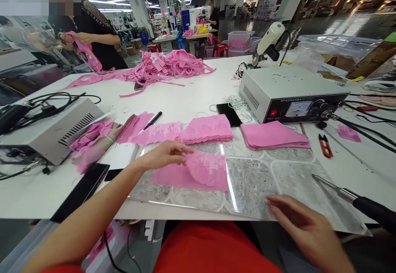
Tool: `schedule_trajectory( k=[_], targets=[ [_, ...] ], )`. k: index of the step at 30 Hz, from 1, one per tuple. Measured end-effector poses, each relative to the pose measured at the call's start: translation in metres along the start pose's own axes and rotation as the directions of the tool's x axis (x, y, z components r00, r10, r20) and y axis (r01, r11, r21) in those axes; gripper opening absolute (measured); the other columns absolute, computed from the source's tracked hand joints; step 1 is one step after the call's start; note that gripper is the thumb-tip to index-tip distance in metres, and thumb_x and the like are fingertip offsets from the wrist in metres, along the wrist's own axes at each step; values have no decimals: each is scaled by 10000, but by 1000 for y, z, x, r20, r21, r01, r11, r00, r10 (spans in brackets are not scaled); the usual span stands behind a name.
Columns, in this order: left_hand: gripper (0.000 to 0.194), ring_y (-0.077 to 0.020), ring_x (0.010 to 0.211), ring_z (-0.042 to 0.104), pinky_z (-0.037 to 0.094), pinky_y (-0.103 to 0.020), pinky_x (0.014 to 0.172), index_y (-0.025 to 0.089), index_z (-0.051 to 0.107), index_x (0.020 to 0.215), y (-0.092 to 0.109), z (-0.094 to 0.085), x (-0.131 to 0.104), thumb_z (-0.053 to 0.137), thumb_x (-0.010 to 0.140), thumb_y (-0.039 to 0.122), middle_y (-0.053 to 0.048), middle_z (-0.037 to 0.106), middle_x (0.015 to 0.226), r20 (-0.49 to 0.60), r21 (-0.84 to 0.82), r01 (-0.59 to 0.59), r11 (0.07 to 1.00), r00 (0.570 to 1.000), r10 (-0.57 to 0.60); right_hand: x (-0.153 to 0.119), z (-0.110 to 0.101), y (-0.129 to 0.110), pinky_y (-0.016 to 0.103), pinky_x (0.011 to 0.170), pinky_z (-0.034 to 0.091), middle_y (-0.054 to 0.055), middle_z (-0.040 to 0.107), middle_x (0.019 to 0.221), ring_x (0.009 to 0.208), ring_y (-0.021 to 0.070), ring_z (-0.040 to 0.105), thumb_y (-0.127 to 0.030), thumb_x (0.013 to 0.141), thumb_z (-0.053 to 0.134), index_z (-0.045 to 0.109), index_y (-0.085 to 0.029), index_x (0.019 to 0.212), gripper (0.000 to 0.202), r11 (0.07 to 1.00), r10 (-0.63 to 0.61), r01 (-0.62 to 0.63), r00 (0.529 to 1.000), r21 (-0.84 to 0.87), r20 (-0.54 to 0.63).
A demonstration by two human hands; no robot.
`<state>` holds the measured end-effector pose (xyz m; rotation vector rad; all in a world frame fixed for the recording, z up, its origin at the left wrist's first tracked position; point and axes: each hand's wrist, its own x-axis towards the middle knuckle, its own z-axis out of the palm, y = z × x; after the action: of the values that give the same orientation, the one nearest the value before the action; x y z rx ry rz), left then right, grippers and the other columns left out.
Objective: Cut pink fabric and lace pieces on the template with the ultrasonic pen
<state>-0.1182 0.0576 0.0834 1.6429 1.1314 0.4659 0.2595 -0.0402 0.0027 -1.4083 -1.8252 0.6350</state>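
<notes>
My left hand (171,154) pinches the upper edge of a pink lace piece (210,167), which is partly folded back. Beneath it lies a flat pink fabric piece (168,176) on the grey marbled mat (250,182). My right hand (305,219) hovers at the mat's front edge, holding nothing, thumb and fingers loosely curved and apart. To its right rests a black-handled hot-cutting tool (355,198) with a thin metal tip. Behind my left hand sit a stack of scalloped lace pieces (206,128) and, farther right, a pile of plain pink pieces (274,134).
A grey control box (292,93) with cables stands at right, another control box (52,132) at left. Orange snips (325,145), a phone (229,115) and a pen (153,120) lie about. Across the table, a co-worker (93,37) handles pink straps beside a heap (173,64).
</notes>
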Motion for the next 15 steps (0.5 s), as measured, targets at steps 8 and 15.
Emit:
schedule_trajectory(
  k=[8, 15],
  targets=[
    [224, -91, 630, 533, 440, -197, 593, 154, 637, 813, -46, 3, -44, 624, 821, 378, 6, 616, 734, -145, -12, 0, 1000, 989, -2, 59, 68, -46, 339, 740, 578, 70, 706, 916, 842, 203, 670, -177, 843, 569, 639, -223, 989, 168, 853, -464, 508, 843, -118, 272],
    [216, -165, 883, 627, 501, -287, 799, 151, 637, 860, -57, -3, -49, 566, 852, 355, -62, 674, 911, -211, 3, -63, 998, 976, 62, 78, 71, -52, 265, 595, 507, 40, 651, 793, 696, 149, 614, -131, 879, 488, 604, -211, 840, 145, 867, -443, 491, 840, -88, 314]
  ],
)
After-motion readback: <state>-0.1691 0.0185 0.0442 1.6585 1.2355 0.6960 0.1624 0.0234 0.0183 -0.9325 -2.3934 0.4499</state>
